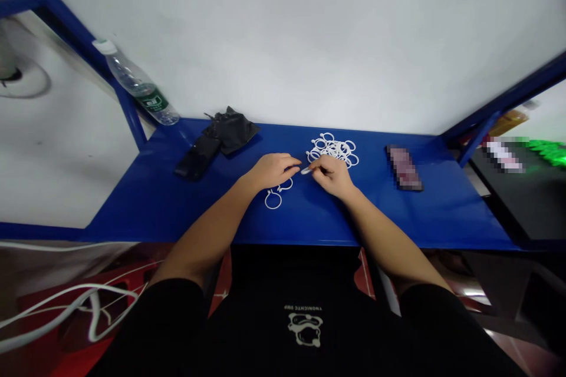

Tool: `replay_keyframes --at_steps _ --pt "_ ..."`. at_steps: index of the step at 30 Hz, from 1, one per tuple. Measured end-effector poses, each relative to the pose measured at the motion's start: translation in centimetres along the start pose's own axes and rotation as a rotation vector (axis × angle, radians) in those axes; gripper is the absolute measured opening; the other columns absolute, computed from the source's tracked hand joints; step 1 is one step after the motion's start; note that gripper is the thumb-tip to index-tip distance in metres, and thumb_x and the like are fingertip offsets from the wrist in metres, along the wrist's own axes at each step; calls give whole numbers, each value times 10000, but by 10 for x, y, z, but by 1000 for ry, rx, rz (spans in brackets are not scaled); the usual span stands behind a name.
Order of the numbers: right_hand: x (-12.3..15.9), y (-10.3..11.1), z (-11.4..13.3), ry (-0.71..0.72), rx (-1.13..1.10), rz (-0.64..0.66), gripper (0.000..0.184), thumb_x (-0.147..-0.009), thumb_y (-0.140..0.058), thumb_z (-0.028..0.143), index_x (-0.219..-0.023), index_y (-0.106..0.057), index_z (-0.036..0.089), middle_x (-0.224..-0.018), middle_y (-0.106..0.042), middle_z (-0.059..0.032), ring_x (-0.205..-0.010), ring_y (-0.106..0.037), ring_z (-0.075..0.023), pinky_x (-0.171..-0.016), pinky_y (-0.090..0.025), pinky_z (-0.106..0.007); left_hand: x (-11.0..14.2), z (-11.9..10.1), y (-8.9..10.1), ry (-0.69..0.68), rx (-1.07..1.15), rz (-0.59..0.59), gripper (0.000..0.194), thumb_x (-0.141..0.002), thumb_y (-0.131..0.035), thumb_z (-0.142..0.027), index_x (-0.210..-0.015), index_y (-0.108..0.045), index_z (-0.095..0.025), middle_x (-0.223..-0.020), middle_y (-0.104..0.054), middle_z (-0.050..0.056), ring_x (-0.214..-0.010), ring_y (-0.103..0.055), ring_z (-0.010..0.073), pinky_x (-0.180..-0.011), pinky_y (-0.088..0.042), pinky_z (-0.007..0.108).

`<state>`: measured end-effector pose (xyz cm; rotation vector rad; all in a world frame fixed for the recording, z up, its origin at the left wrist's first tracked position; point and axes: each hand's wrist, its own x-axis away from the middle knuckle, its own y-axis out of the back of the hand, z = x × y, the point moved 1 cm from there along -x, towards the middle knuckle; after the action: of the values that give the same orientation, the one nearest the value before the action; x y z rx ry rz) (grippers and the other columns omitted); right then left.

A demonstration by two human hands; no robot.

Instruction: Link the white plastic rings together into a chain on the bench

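Note:
My left hand (273,169) and my right hand (332,175) meet at the middle of the blue table (150,206), fingers pinched together on a small white plastic ring piece (306,170) between them. Under my left hand lie joined white rings (274,197) flat on the table. Just beyond my right hand sits a pile of several white rings (333,148).
A black phone (197,158) and a black pouch (232,129) lie at the back left. A clear water bottle (138,85) leans against the blue frame post. A blurred dark object (404,168) lies at the right. White cables (66,306) hang at lower left.

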<state>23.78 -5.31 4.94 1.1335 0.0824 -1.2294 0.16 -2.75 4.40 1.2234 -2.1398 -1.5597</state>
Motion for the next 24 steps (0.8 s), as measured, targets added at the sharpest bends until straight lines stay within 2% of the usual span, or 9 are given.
replay_keyframes --at_steps 4,7,10,12,14,18,20,22,24 --pt "-1 8 -5 -143 74 -244 201 -957 -583 213 -955 -781 242 -815 -767 -29 -688 -680 -186 -690 -553 -335 2 12 12 178 -3 96 273 -986 -701 -464 -1068 -810 -228 -984 -786 58 -864 -719 220 -770 -510 315" --pt "-2 15 -12 -293 72 -421 182 -991 -617 302 -1001 -785 233 -737 -730 -15 -640 -647 -187 -667 -538 -343 5 20 18 280 29 196 384 -846 -840 -556 -1038 -800 -226 -931 -780 54 -767 -693 215 -679 -469 307" --pt "-2 17 -18 -350 31 -459 190 -995 -641 350 -1015 -781 223 -671 -685 3 -597 -607 -179 -640 -517 -336 6 22 19 286 43 219 391 -792 -889 -506 -1048 -780 -231 -899 -773 40 -724 -678 204 -642 -437 300" --pt "-2 14 -17 -314 9 -402 186 -998 -634 338 -1015 -781 224 -690 -698 -2 -600 -608 -176 -632 -510 -330 6 20 16 278 42 228 228 -861 -827 -417 -982 -769 -233 -867 -765 27 -704 -669 189 -641 -423 296" --pt "0 8 -14 -230 -3 -273 185 -1004 -619 310 -1027 -782 226 -752 -731 -16 -627 -626 -171 -639 -511 -322 4 15 14 281 19 227 94 -925 -737 -320 -907 -755 -229 -854 -765 23 -709 -669 180 -656 -418 295" --pt "4 -9 -2 -37 -22 133 216 -1010 -636 285 -1169 -771 228 -849 -756 -24 -705 -657 -159 -687 -517 -299 0 5 11 324 -63 187 100 -944 -676 -259 -882 -746 -222 -858 -775 30 -776 -690 201 -671 -410 296" --pt "6 -16 1 3 -38 274 272 -1008 -662 283 -1262 -743 228 -889 -761 -24 -732 -663 -155 -692 -511 -286 -1 2 10 367 -67 151 101 -946 -671 -260 -899 -753 -224 -859 -779 29 -803 -696 208 -672 -407 295" --pt "7 -19 1 8 -46 325 317 -1000 -688 280 -1313 -720 236 -931 -765 -27 -752 -670 -157 -688 -507 -279 -3 0 9 400 -16 92 105 -953 -674 -271 -909 -758 -225 -864 -784 25 -806 -696 203 -672 -409 294" --pt "7 -20 0 6 -48 309 311 -995 -714 302 -1302 -723 249 -944 -766 -30 -771 -679 -165 -694 -514 -283 -5 -2 6 414 66 36 101 -950 -689 -276 -902 -760 -223 -864 -786 21 -780 -689 188 -667 -412 291"
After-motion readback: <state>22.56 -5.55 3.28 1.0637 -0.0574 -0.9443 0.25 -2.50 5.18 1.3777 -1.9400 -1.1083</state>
